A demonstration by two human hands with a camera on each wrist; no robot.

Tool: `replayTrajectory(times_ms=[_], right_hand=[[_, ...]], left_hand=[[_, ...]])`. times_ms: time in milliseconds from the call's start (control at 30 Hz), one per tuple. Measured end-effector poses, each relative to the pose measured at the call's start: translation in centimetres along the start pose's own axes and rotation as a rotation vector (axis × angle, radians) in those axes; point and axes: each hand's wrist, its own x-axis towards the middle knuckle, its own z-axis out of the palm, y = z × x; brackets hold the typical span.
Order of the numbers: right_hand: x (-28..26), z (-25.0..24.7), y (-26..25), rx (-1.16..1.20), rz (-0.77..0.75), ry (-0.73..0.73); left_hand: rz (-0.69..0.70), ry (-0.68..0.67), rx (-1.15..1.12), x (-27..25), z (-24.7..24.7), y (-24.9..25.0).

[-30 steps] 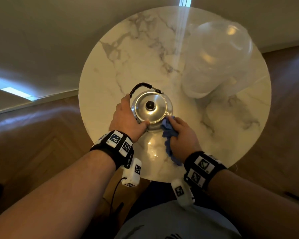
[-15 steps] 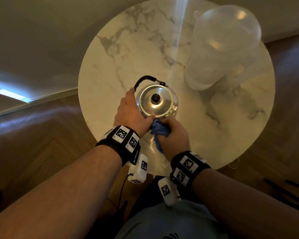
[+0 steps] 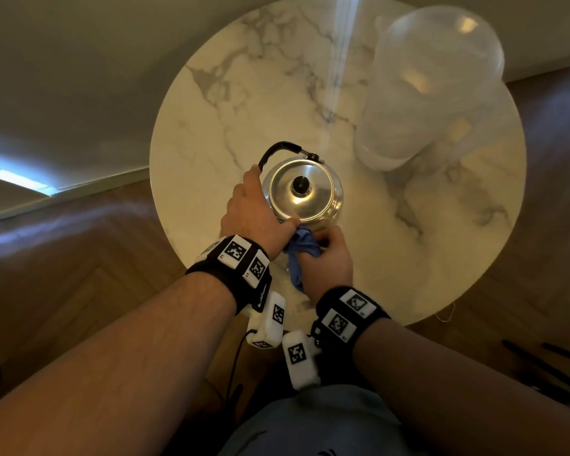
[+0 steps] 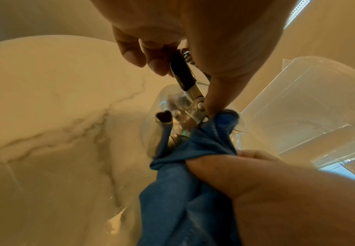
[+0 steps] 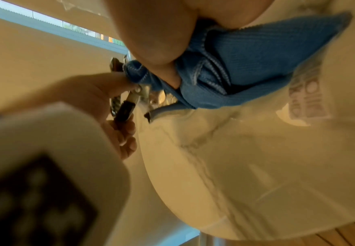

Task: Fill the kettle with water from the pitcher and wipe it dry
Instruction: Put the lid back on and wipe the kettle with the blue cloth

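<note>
A shiny steel kettle [image 3: 305, 192] with its lid on stands near the front of the round marble table [image 3: 244, 93]. Its black handle [image 3: 278, 149] is folded toward the far left. My left hand [image 3: 254, 205] wraps the kettle's left side, fingers curled at the handle [image 4: 182, 69] and thumb [image 4: 216, 96] on the handle bracket. My right hand [image 3: 329, 261] grips a bunched blue cloth [image 3: 301, 248] and presses it on the kettle's near side, beside the left thumb. The cloth [image 5: 246, 66] hangs down to the table. A clear plastic pitcher [image 3: 431, 83] stands at the far right.
The table's near edge [image 3: 310, 307] lies just under my wrists, with wooden floor [image 3: 79, 274] all around it. Bare marble stretches left of and beyond the kettle. A wall and skirting board [image 3: 96, 182] run behind on the left.
The right hand has slid the cloth leftward around the kettle's near side, from its front right to beside the left thumb. The left hand keeps its hold.
</note>
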Motion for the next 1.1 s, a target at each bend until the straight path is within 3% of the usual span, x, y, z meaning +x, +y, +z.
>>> replayTrajectory(times_ms=[200,333,467,567,700,867,1000,1100], right_hand=[[4.9,-4.3,0.0,-0.031,-0.039,0.109],[10.1,-5.2,-2.9,-0.104,-0.090,-0.038],[7.4,-5.5,-1.8,-0.048,-0.157,-0.042],[3.9,-5.7,0.1,-0.163,-0.218,-0.067],[6.5,-5.7,-1.4,-0.167,-0.200,-0.027],[11.4,-5.3,-5.4,-0.334,-0.281,-0.180],[12.3,-5.8,-5.7,-0.419,-0.267,-0.257],[12.6,-7.1,-6.1,-0.447,-0.213,-0.338]], left_hand=[[0.000,0.007,-0.006,-0.1,0.0,0.0],[-0.004,0.006,0.009,-0.2,0.0,0.1],[-0.012,0.007,0.001,-0.2,0.0,0.2],[-0.017,0.019,-0.013,-0.2,0.0,0.2],[-0.009,0.037,0.026,-0.4,0.0,0.5],[0.000,0.079,0.113,-0.9,-0.1,1.1],[0.035,0.152,0.199,-1.5,-0.4,2.0],[0.136,0.185,0.254,-2.4,-1.1,2.8]])
